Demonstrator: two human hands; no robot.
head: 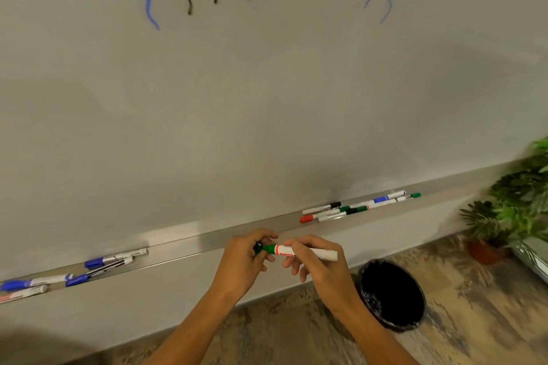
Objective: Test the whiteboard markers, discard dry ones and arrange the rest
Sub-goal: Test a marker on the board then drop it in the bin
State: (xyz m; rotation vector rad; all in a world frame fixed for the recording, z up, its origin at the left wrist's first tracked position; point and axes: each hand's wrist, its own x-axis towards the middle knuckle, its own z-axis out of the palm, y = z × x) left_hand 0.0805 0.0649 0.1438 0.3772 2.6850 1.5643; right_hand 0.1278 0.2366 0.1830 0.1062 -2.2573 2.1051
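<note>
here the green marker [299, 251] lies level between both hands, just in front of the whiteboard's metal tray [213, 238]. the left hand [243, 261] pinches its green cap [259, 247] end, fingers curled round it; whether the cap is on or slightly off is hard to tell. the right hand [320, 264] grips the white barrel near the middle, thumb and fingers wrapped round it. the tray holds two lots of markers: a left group [74, 271] of mostly blue-capped ones lying loosely, some crossing, and a right group [358, 206] further along, with black, red, green and blue caps, lying close together along the tray. below the right hand, on the patterned floor, stands a black round bin [393, 295]; its inside is dark and what it holds cannot be made out. on the whiteboard [267, 98] above are wavy test strokes, blue and dark. potted plants [510, 204] stand at the right.
</note>
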